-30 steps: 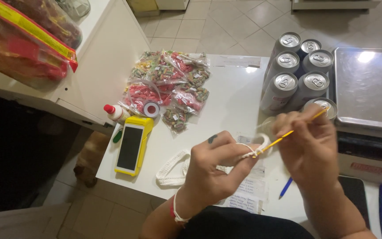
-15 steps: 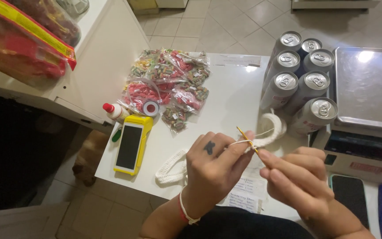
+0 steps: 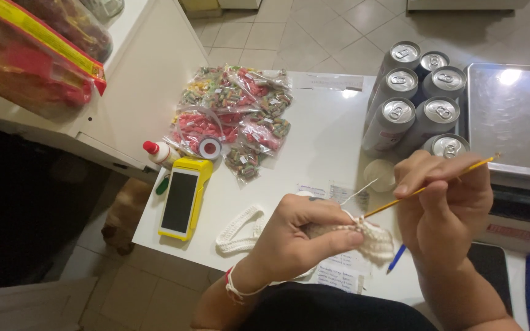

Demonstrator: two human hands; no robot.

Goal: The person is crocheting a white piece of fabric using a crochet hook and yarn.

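Over the white table (image 3: pixel 314 141), the left hand (image 3: pixel 302 239) pinches the white crochet piece (image 3: pixel 372 239), whose strip trails toward the yellow phone (image 3: pixel 181 199). The right hand (image 3: pixel 443 199) grips a yellow crochet hook (image 3: pixel 430 186), tip in the stitches, near grey cans (image 3: pixel 415 104).

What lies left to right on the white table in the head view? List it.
Glue bottle → yellow card terminal → candy bags → left hand → right hand → metal tray.
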